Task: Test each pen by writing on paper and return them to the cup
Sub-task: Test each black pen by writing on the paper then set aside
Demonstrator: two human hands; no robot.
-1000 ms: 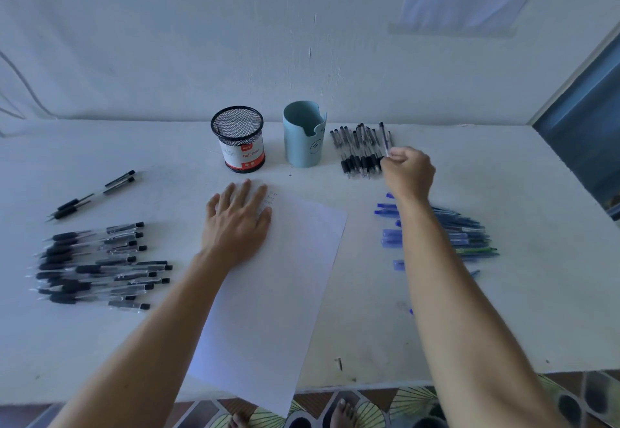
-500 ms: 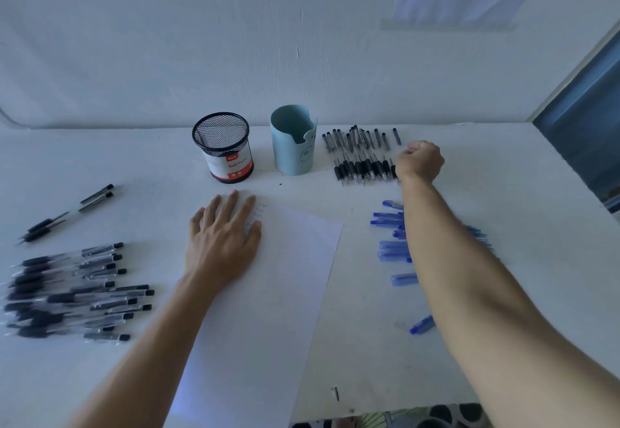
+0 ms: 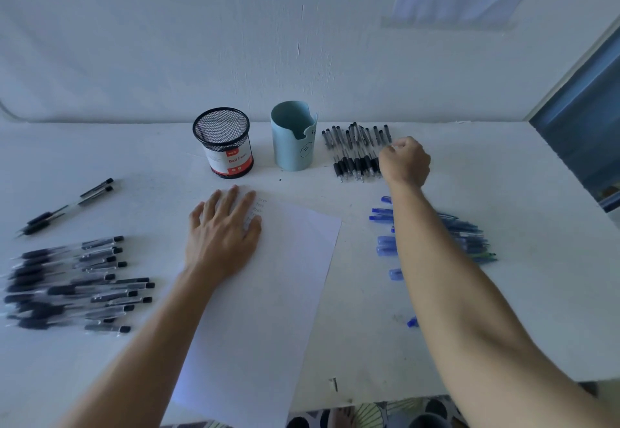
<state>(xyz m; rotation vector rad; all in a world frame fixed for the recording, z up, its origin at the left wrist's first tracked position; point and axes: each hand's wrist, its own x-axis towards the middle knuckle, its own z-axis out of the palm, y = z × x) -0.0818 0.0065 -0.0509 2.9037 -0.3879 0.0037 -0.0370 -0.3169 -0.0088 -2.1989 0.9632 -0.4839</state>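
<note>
A white sheet of paper lies on the table with faint scribbles near its top left corner. My left hand rests flat on that corner with the fingers spread. A black mesh pen cup and a light blue cup stand behind the paper. To the right of the blue cup lies a row of black pens. My right hand sits at the right end of this row, fingers curled down round the rightmost pen; the grip itself is hidden.
A large heap of black pens lies at the left, with two more black pens apart behind it. Blue pens lie at the right, partly under my right forearm. The white wall is close behind the cups.
My right hand has stayed among the rear black pens, shifting from the middle of the row to its right end. The left hand remains flat on the paper. The view has tilted slightly.
</note>
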